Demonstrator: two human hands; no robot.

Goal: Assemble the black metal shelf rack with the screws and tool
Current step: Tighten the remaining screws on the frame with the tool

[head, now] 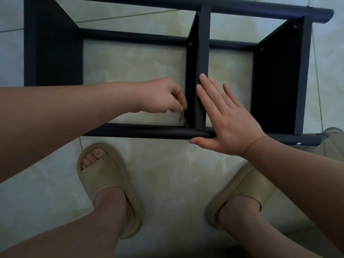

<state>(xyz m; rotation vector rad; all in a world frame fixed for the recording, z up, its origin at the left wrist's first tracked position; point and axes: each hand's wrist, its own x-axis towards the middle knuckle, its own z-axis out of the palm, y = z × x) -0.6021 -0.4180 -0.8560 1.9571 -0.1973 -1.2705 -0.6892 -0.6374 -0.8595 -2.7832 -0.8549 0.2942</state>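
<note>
The black metal shelf rack point(130, 35) lies on its side on the pale tiled floor, its round tubes running left to right. My left hand point(163, 96) pinches a small flat wrench point(182, 119), whose lower end sits at a screw point(187, 125) where the middle shelf panel point(202, 53) meets the near tube point(139, 130). My right hand point(225, 118) lies flat with straight fingers against the middle panel's edge, and its thumb rests on the near tube. More screws point(190, 44) show at the far ends of the panels.
My two feet in beige slippers point(109, 185) stand on the floor just in front of the rack. A second shelf panel point(279, 81) stands at the right and a third point(54, 45) at the left. A clear container's edge point(333, 140) shows at the right.
</note>
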